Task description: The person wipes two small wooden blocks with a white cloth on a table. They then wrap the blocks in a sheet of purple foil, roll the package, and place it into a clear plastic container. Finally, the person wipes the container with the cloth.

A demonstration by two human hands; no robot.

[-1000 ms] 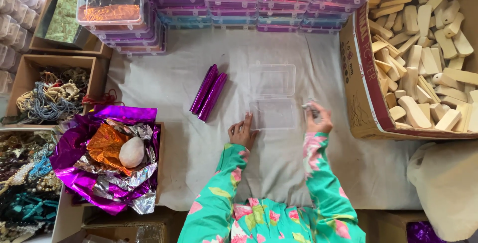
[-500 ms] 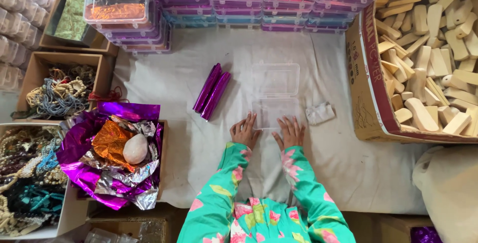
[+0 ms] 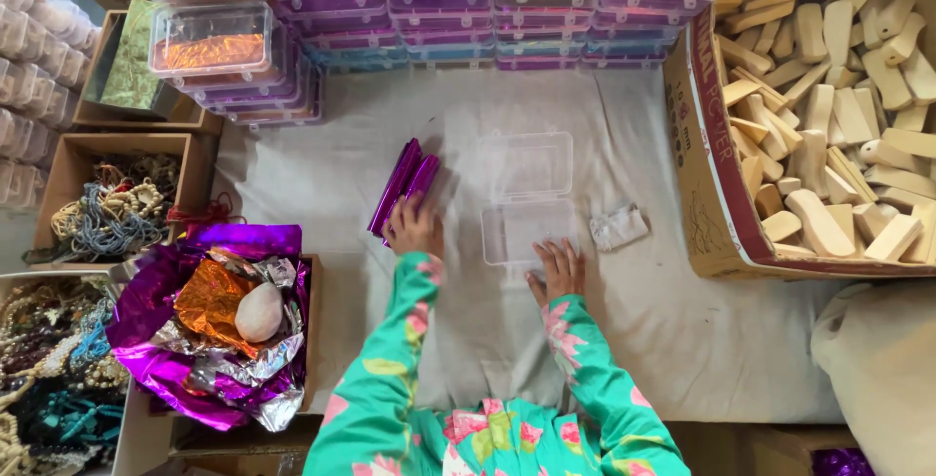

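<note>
A pale cloth point(image 3: 682, 339) is covering the floor where a person in a green flowered top is sitting, ringed along the cloth's far edge by stacked clear lidded boxes point(image 3: 439, 8) and at its right edge by a large cardboard carton point(image 3: 707, 183) of pale wooden blocks point(image 3: 829, 115). Off the left edge, a box of crumpled purple and orange foil point(image 3: 210, 325) is sitting beside trays of tangled beads point(image 3: 97, 213). Near the middle, an empty clear plastic case point(image 3: 528, 198) is lying open, lid hinged away from the person. The right hand point(image 3: 558, 269) is resting, fingers spread flat, at the case's near edge. The left hand point(image 3: 413, 227) is reaching out to the purple foil strips point(image 3: 403, 186), fingers spread over their near end; whether it is gripping them cannot be told. The strips are lying just left of the case, long axis running away from the person and tilting right, nearer the left hand. A small folded grey scrap point(image 3: 619, 227) is lying just right of the case.
</note>
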